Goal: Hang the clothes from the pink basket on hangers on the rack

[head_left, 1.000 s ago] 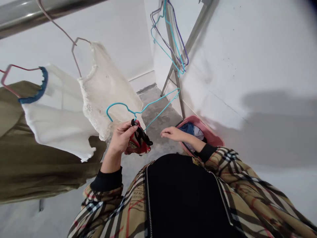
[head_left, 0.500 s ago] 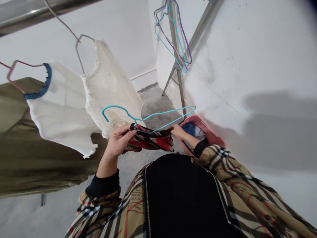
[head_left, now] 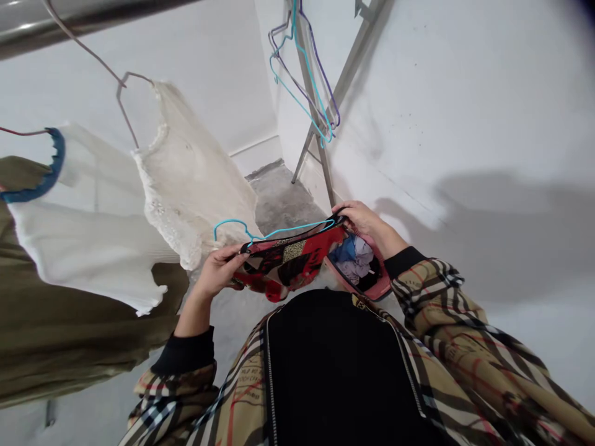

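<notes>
My left hand (head_left: 219, 271) is closed on one end of the black waistband of red, black and leopard-patterned underpants (head_left: 292, 263). At the other end, my right hand (head_left: 365, 222) pinches the waistband, so it is pulled out wide between both hands. A light-blue wire hanger (head_left: 297, 229) runs along the waistband, its hook pointing left and its far corner beside my right fingers. The hanger's lower part is hidden by the cloth.
A pink basket (head_left: 383, 288) of clothes sits below my right hand. On the left hang a cream lace top (head_left: 199, 167), a white top (head_left: 93, 217) and an olive garment (head_left: 93, 347), beneath a metal rail (head_left: 93, 25). Several spare hangers (head_left: 320, 93) hang on a metal stand (head_left: 351, 80).
My right hand has moved right and slightly up, stretching the waistband out. The hanger has dropped further into the underpants, and more of their front shows.
</notes>
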`<state>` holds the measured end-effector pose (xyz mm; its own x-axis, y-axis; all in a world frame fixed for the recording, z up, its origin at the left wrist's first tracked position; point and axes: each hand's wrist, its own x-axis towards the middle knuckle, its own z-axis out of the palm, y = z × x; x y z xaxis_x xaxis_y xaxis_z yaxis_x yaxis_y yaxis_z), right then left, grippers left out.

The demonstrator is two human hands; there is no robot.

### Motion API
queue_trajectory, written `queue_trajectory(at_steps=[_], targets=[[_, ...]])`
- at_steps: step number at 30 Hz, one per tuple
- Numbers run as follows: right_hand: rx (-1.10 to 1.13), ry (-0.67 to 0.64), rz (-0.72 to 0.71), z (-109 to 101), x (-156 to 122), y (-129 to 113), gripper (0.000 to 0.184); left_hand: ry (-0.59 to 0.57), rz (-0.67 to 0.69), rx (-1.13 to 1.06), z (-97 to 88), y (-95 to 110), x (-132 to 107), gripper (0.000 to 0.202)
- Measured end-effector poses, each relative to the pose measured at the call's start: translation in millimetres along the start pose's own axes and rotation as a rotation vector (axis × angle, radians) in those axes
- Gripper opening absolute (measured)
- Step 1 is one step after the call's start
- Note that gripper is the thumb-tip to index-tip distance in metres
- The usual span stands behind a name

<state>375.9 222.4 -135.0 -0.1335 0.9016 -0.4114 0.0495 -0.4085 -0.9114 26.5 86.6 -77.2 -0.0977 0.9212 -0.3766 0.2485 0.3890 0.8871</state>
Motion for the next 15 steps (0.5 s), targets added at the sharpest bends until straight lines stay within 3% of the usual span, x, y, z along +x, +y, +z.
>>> queue_trajectory(at_steps=[8,12,15], targets=[[-0.117,-0.053,-0.031,9.0,-6.7,-16.7,0.016,-0.014,0.343,0.102,14.2,-13.0,25.9,0.041],[-0.223,-0.099,-0.11,20.7,-24.6,-27.6,0.025,-0.021,0.365,0.09,22.4,-19.0,30.4,0.039],[-0.348,-0.204,-0.335,29.8,-46.9,-41.0,0.029,-0.013,0.322,0.022,25.0,-19.1,25.7,0.041]])
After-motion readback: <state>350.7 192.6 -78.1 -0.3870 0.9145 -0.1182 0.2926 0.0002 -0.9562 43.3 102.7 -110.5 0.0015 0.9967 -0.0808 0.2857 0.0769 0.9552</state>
